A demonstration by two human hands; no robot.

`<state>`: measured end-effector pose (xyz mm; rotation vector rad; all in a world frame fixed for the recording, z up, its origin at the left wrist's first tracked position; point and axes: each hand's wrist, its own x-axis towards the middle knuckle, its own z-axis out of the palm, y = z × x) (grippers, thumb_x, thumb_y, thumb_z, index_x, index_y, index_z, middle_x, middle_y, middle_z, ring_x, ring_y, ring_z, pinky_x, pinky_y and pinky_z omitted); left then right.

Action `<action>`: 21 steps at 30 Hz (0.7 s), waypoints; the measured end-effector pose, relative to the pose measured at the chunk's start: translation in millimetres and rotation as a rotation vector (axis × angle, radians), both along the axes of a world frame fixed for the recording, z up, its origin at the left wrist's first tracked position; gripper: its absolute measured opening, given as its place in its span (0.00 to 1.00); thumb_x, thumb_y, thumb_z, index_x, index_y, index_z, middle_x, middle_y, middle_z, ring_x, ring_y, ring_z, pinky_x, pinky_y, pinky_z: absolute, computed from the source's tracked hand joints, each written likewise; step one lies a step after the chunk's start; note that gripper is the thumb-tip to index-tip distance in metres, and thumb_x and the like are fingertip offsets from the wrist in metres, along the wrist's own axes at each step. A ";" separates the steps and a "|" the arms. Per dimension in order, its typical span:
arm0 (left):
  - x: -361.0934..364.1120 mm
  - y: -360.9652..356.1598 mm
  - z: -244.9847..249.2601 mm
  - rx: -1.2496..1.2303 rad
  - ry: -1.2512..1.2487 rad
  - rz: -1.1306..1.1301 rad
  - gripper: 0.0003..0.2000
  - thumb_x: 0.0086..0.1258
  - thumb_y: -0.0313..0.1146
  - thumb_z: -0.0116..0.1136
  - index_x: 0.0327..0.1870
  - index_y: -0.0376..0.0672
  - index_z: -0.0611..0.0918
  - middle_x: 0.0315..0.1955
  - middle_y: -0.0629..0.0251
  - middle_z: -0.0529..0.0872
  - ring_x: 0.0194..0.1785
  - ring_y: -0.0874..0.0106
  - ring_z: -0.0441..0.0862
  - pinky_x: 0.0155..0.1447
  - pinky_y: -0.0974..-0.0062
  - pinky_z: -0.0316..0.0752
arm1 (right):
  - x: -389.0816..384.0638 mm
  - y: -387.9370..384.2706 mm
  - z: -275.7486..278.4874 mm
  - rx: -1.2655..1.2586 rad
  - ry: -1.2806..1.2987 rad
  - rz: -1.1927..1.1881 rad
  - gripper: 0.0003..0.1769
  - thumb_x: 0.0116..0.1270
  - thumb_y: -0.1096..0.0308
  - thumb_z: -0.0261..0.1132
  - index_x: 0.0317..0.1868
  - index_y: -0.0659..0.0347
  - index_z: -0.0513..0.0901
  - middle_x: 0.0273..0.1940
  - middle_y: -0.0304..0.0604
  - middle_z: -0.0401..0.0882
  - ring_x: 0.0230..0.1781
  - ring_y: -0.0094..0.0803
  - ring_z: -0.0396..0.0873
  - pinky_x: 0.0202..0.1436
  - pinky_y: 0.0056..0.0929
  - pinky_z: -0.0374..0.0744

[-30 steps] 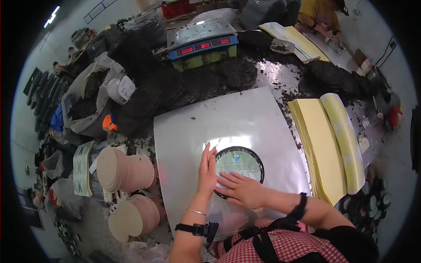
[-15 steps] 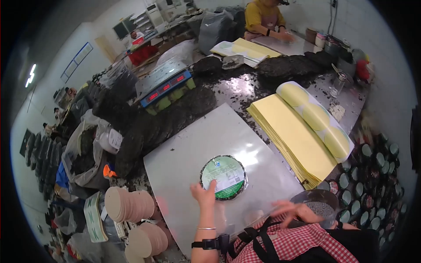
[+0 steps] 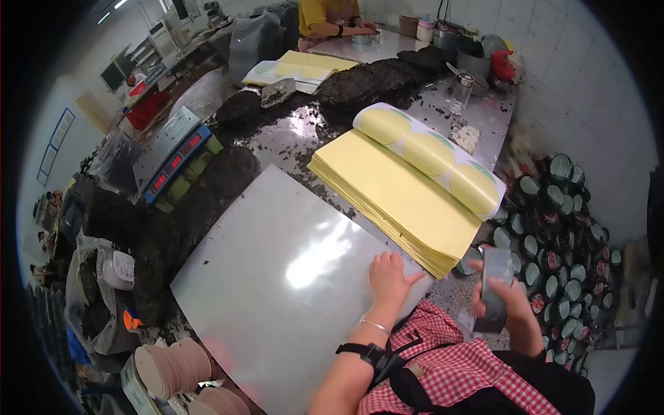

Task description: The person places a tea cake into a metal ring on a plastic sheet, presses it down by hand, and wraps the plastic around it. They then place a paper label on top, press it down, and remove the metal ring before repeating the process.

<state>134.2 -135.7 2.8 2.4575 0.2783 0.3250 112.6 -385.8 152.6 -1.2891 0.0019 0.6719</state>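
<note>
My left hand (image 3: 391, 278) rests at the lower right edge of the shiny metal sheet (image 3: 249, 249), thumb held away from the fingers, with nothing seen in it. My right hand (image 3: 510, 299) grips a dark grey round container (image 3: 495, 294), tilted on its side beyond the table edge. A thick stack of yellow sheets (image 3: 394, 190) lies beside the metal sheet, and its rolled-back top sheet (image 3: 432, 159) shows round labels.
A digital scale (image 3: 176, 162) stands at the left among dark flaky material. Spools of round card (image 3: 173, 368) are at the lower left. Many round packs (image 3: 553, 235) lie piled at the right. Another person (image 3: 332, 21) works at the far end; a glass jar (image 3: 461, 93) stands nearer.
The green-labelled disc is gone from the metal sheet. My left hand has moved right to the sheet's edge. My right hand has taken hold of the container and tilted it. The view has turned right.
</note>
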 end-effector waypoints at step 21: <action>-52.1 102.7 -18.6 -1.706 0.153 0.258 0.12 0.80 0.40 0.54 0.47 0.38 0.78 0.32 0.62 0.84 0.39 0.61 0.88 0.49 0.63 0.86 | 110.2 226.2 25.1 -0.370 -0.725 0.494 0.24 0.78 0.76 0.56 0.72 0.66 0.73 0.45 0.44 0.88 0.36 0.24 0.82 0.42 0.25 0.81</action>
